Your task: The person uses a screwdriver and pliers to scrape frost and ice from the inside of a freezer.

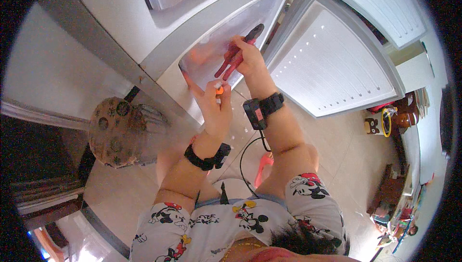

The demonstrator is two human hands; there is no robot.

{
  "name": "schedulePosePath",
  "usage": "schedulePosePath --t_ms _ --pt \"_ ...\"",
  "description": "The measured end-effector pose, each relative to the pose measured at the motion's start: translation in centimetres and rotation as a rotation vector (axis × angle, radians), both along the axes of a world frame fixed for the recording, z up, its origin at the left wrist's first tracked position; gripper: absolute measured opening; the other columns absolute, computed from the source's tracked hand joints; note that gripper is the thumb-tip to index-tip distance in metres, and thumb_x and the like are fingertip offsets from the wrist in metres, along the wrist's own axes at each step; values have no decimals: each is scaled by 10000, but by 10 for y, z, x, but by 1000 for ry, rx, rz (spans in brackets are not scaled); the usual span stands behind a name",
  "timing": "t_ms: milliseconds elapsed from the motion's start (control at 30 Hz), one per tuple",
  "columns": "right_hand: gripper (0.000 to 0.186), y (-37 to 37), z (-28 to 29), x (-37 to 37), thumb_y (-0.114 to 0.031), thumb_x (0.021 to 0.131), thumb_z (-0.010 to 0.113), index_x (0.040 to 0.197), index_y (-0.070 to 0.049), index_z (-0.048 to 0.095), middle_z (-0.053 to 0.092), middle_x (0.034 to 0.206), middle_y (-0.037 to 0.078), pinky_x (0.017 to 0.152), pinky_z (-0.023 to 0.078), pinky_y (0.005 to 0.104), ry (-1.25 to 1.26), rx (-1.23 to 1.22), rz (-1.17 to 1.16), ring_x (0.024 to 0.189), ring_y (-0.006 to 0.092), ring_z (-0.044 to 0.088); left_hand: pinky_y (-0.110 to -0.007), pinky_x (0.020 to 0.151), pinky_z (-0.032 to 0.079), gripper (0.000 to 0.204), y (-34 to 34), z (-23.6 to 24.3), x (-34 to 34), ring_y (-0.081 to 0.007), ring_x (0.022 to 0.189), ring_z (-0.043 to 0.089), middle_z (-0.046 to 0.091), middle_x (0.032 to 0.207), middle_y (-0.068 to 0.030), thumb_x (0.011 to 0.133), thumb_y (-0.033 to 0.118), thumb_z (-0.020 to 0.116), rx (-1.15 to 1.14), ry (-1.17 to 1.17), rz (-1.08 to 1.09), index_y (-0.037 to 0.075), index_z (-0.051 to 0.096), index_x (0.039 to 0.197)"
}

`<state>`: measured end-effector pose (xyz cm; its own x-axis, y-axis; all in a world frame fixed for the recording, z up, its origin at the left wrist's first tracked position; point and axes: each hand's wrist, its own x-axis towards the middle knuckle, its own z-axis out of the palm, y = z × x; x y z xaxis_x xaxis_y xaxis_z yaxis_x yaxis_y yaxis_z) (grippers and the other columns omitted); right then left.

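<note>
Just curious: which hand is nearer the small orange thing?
Left. The left hand pinches the small orange thing at its fingertips; the right hand, above, grips red-handled pliers.

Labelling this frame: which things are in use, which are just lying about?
In use:
right hand holding red-handled pliers
left hand pinching a small orange piece
open fridge drawer

Lying about:
patterned round stool
bear-shaped jar
</note>
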<state>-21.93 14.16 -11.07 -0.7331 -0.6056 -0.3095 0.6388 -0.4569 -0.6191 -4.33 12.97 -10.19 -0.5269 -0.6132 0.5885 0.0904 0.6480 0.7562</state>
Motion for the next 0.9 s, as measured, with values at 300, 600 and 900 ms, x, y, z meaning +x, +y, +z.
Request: schedulePosePath --t_ms 300,600,900 --pt "139 -12 -4 -6 -181 904 561 830 -69 523 544 693 85 525 465 421 18 -14 7 569 264 535 -406 968 326 75 -1 8 2 -343 1181 392 539 1167 -180 877 101 575 4 -31 42 31 573 903" --pt "122 -6 10 18 -138 850 639 860 -108 522 542 771 25 592 483 358 34 -84 -31 705 184 542 -273 642 446 139 -13 7 -1 -187 804 517 450 1136 -191 914 144 542 42 -64 60 12 529 957" --pt "212 -15 21 33 -52 802 662 912 -106 489 578 850 26 571 483 342 23 -167 -105 763 160 570 -286 672 475 113 -21 32 -3 -170 799 513 486 1035 -115 937 101 495 217 0 -7 11 455 992"
